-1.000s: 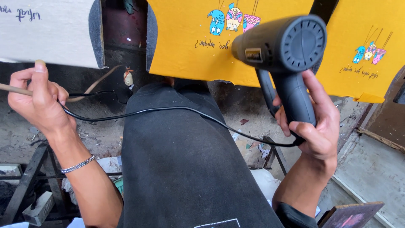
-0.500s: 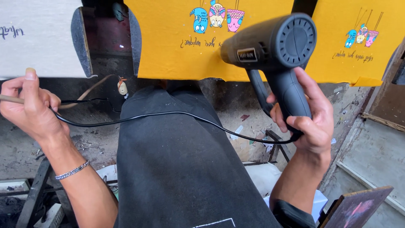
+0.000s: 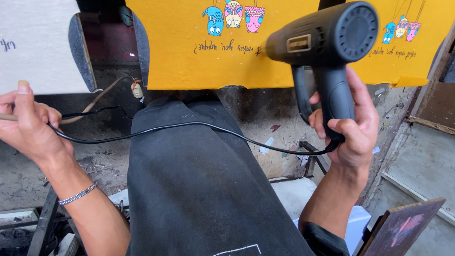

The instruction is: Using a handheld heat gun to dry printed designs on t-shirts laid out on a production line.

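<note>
My right hand [image 3: 348, 128] grips the handle of a black heat gun [image 3: 327, 42], whose nozzle points left at a yellow cloth [image 3: 189, 57] printed with small coloured figures. The gun's black cord [image 3: 189, 125] runs from the handle across a black cloth-covered board [image 3: 199, 189] to my left hand [image 3: 28, 125]. That hand is closed around the cord and a thin wooden stick [image 3: 5, 117] at the left edge. A silver bracelet [image 3: 78, 193] sits on my left wrist.
A second yellow printed cloth [image 3: 417, 47] hangs at the right and a white cloth [image 3: 38, 42] at the left. A tan cable with a small plug [image 3: 137, 89] hangs behind. A dark wooden board [image 3: 403, 227] leans at lower right. Debris lies on the concrete floor [image 3: 279, 137].
The heat gun and my right hand have shifted slightly right and nearer the camera. My left hand has moved further left with the cord and stick.
</note>
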